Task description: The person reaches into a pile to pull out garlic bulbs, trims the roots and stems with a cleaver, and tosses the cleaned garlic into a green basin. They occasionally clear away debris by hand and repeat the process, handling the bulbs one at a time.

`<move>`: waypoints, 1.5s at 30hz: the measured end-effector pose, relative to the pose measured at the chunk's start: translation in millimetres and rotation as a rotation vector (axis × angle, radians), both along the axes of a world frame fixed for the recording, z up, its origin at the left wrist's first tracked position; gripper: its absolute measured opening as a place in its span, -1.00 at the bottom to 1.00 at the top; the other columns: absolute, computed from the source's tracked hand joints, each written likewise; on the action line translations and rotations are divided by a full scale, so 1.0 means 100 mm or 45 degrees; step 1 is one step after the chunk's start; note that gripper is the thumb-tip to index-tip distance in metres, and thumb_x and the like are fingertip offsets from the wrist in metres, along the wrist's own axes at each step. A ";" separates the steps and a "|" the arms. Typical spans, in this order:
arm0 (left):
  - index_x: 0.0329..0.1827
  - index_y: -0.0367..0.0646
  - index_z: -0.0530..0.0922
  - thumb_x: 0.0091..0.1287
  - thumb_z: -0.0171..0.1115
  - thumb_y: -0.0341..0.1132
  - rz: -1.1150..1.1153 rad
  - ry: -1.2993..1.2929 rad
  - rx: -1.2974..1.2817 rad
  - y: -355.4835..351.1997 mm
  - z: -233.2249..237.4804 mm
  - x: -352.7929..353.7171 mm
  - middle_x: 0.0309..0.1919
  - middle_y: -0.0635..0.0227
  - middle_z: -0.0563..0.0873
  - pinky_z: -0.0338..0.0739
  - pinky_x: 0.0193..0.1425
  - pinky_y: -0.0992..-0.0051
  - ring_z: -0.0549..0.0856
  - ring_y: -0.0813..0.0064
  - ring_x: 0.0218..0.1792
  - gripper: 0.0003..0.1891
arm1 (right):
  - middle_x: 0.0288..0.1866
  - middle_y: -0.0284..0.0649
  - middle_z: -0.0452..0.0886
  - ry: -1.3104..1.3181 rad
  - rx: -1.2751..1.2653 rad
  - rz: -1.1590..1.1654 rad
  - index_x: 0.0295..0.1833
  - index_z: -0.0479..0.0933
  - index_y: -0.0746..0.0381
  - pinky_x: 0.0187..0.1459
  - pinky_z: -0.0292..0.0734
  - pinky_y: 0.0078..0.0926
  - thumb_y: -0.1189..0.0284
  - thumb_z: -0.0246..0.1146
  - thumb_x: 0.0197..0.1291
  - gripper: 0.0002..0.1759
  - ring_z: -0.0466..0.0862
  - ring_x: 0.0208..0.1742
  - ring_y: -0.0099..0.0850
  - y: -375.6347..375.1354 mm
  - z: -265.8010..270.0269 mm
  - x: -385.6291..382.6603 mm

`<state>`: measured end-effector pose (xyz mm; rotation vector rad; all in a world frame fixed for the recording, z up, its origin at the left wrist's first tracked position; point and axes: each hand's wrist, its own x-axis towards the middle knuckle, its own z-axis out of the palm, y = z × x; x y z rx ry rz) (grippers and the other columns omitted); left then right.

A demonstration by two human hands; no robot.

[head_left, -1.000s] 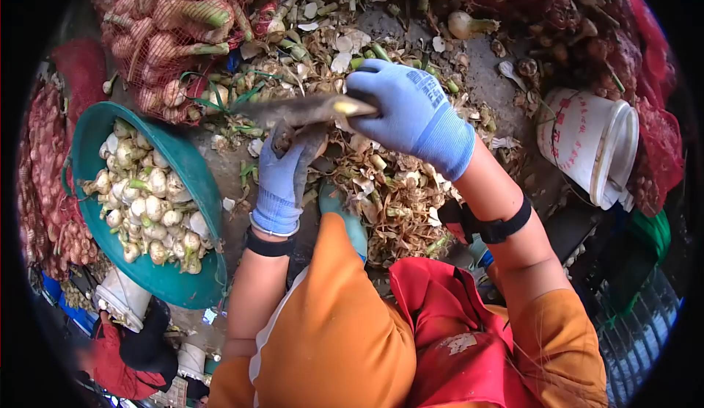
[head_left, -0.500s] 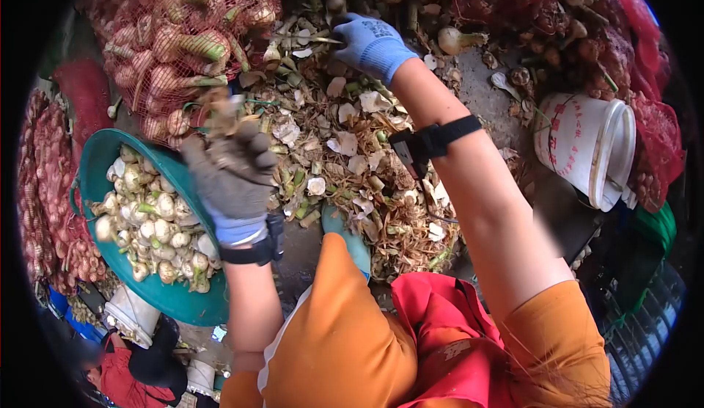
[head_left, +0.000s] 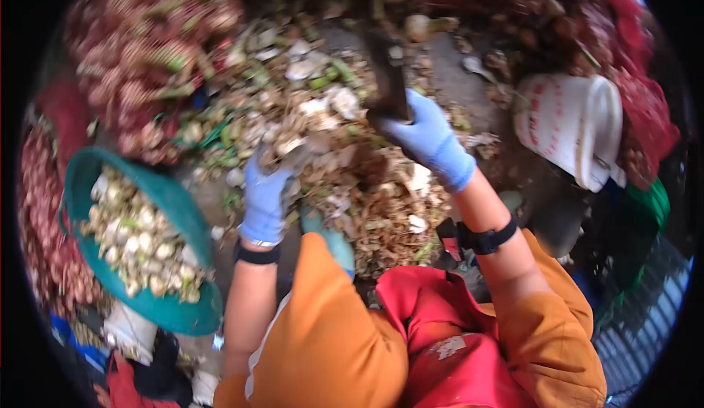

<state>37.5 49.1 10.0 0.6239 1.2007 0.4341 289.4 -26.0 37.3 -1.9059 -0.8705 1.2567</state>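
Note:
My right hand (head_left: 433, 138), in a blue glove with a dark coated palm, is closed round a knife (head_left: 387, 63). Its broad dark blade points away from me over the heap of garlic peelings and cut stalks (head_left: 367, 195). Lower and to the left, my gloved left hand (head_left: 268, 188) is held over the heap's near left side, fingers curled in. Something pale brown shows at those fingers, too blurred to name. Beside that hand a tilted green basin (head_left: 202, 250) holds many trimmed garlic bulbs (head_left: 143, 243).
Red net sacks of garlic with stalks (head_left: 147, 63) stand at the far left, more nets (head_left: 579, 19) at the far right. A white bucket (head_left: 561, 125) lies tipped on the right. At lower left are a white bucket (head_left: 128, 329) and another person in red (head_left: 128, 382).
My left hand has moved right, from the basin's rim to the heap. My right hand has come nearer to me and rightward, turning the knife so its broad side shows. The view has shifted slightly.

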 end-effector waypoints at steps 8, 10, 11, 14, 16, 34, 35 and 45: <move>0.45 -0.32 0.26 0.53 -0.02 -0.40 -0.280 0.092 0.020 -0.13 -0.43 -0.12 0.23 0.09 0.56 0.56 0.32 0.48 0.60 0.39 0.23 -0.54 | 0.22 -0.09 0.60 -1.260 0.132 0.057 -0.14 0.68 0.24 0.19 0.53 -0.29 0.30 0.39 0.03 -0.70 0.63 0.15 -0.12 -0.63 -0.31 1.45; 0.30 -0.31 0.38 0.52 0.01 -0.13 -0.250 0.069 0.207 -0.18 -0.45 -0.05 0.05 0.24 0.58 0.55 0.13 0.51 0.59 0.48 0.06 -0.54 | 0.24 -0.11 0.59 -1.382 0.119 -0.111 -0.08 0.69 0.12 0.19 0.53 -0.26 0.29 0.42 0.01 -0.68 0.61 0.16 -0.08 -0.73 -0.62 2.03; 0.16 -0.30 0.51 0.52 0.04 0.14 -0.206 0.044 0.396 -0.21 -0.45 0.00 -0.13 0.38 0.61 0.54 -0.06 0.55 0.57 0.58 -0.12 -0.42 | 0.25 -0.09 0.58 -1.385 0.001 -0.176 -0.07 0.69 0.09 0.20 0.52 -0.26 0.27 0.42 0.01 -0.68 0.60 0.17 -0.06 -0.73 -0.68 2.22; 0.33 -0.30 0.30 0.53 -0.05 -0.13 -0.106 0.138 0.252 -0.22 -0.40 0.05 0.06 0.21 0.50 0.43 0.15 0.46 0.51 0.44 0.07 -0.53 | 0.12 -0.13 0.65 -1.039 -0.128 -0.346 -0.01 0.66 0.27 0.07 0.54 -0.41 0.31 0.42 0.07 -0.62 0.68 0.00 -0.27 -0.71 -1.02 2.49; 0.56 -0.31 0.04 0.52 -0.14 -0.42 -0.172 0.122 0.055 -0.20 -0.27 0.14 0.41 -0.09 0.37 0.27 0.58 0.30 0.40 0.19 0.45 -0.44 | 0.12 -0.01 0.65 -0.392 -0.110 -0.551 0.02 0.66 0.24 0.15 0.53 -0.36 0.33 0.36 0.04 -0.60 0.66 0.08 -0.16 -0.63 -1.08 2.31; 0.51 -0.16 0.25 0.56 -0.21 0.19 -0.854 -0.597 0.497 -0.48 0.63 1.84 0.30 0.08 0.55 0.37 0.42 0.27 0.58 0.22 0.23 -0.32 | -0.49 -0.38 0.62 -0.322 0.162 -0.555 -0.15 0.63 0.26 -0.37 0.49 -0.51 0.39 0.34 0.21 -0.82 0.54 -0.47 -0.60 -1.40 1.36 1.02; 0.49 -0.18 0.26 0.54 -0.03 0.11 -0.860 -0.633 0.705 -0.29 0.46 1.84 0.25 0.08 0.58 0.38 0.42 0.24 0.60 0.18 0.21 -0.35 | -0.46 -0.40 0.62 -0.165 0.458 -0.940 -0.11 0.62 0.25 -0.34 0.49 -0.54 0.40 0.27 0.29 -0.84 0.55 -0.44 -0.61 -1.48 1.51 1.12; 0.52 0.21 0.24 0.09 0.29 -0.26 -1.583 0.669 1.880 -0.31 -0.39 2.83 0.34 0.03 0.50 0.45 0.36 0.17 0.52 -0.02 0.29 -0.18 | -0.02 -0.04 0.65 -1.123 0.058 -0.176 -0.19 0.54 0.29 0.01 0.55 -0.31 0.50 0.38 0.02 -0.77 0.66 0.01 -0.07 -2.07 1.44 1.45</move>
